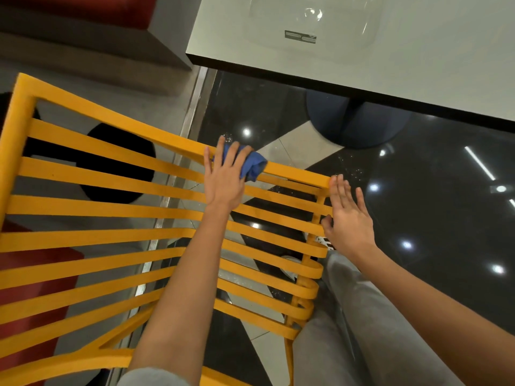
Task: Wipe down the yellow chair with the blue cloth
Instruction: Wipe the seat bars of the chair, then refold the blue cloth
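The yellow chair (97, 201) with its many slats fills the left and middle of the head view, seen from above. A crumpled blue cloth (254, 165) lies on the chair's top rail. My left hand (224, 174) presses flat on the cloth, fingers spread, the cloth partly hidden under them. My right hand (348, 215) is at the chair's right corner, fingers extended against the end of the top rail and the side post, holding nothing.
A white table (390, 62) with a dark edge stands ahead at the upper right, its round dark base (354, 126) on the glossy black and white floor. My grey trouser legs (362, 316) stand right of the chair. Red seating sits at the far left.
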`<action>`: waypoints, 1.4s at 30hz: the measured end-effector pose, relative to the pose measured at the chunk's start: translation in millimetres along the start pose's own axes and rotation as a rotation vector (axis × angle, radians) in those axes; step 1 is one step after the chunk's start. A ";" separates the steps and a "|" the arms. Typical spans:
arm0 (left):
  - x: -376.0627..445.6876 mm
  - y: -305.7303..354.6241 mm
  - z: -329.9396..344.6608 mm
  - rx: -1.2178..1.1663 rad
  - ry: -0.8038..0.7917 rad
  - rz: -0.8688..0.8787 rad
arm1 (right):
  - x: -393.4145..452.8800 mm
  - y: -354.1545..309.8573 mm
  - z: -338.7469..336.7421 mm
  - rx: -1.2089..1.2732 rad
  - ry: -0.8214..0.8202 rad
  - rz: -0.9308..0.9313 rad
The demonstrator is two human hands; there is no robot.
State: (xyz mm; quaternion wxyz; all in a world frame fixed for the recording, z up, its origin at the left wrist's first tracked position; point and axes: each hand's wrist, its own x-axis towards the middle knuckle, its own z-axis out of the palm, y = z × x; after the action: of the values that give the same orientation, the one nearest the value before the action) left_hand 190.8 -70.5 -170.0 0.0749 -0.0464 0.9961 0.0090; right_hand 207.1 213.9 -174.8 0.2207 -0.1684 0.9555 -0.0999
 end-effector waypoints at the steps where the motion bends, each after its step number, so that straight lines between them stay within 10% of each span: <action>1: 0.4 -8.1 -2.1 0.013 0.003 -0.009 | 0.0 0.0 0.2 0.005 0.002 0.001; 19: -11.6 56.4 -22.9 -0.414 0.091 -0.235 | 5.6 -32.3 -45.8 0.442 0.294 -0.008; 42: -112.4 13.8 -69.2 -1.511 -0.195 -0.580 | 44.7 -93.4 -88.5 0.838 -0.462 -0.151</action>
State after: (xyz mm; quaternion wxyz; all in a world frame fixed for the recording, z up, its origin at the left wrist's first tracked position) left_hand 289.9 -48.3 -84.6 0.1092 -0.3393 0.6585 0.6628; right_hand 155.0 121.6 -89.2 0.4680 -0.1515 0.7441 -0.4521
